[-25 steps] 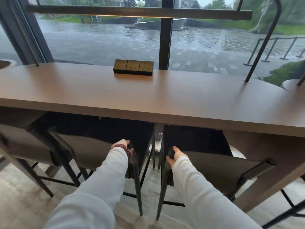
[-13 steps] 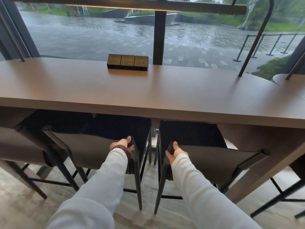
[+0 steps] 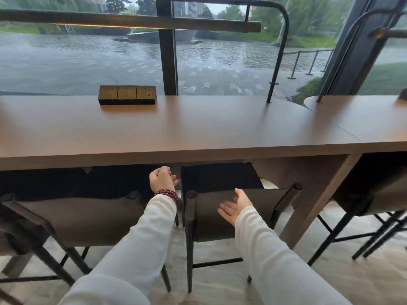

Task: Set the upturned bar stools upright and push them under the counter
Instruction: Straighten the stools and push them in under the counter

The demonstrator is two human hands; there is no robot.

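Our right hand [image 3: 234,209] is open wide, palm up, just in front of the back of the right stool [image 3: 237,214]. It holds nothing. Our left hand [image 3: 161,180] is loosely curled in the gap between the two stools and holds nothing too. It hangs above the back of the left stool [image 3: 83,219].

Both stools stand upright on their legs. Their dark seats sit under the counter [image 3: 198,130], and only the backs stick out toward us. So we think these two are done.

Another stool [image 3: 374,194] stands at the far right, upright and partly under the next counter. It may need a small push. We see no upturned stools here, so there may be little left to do.
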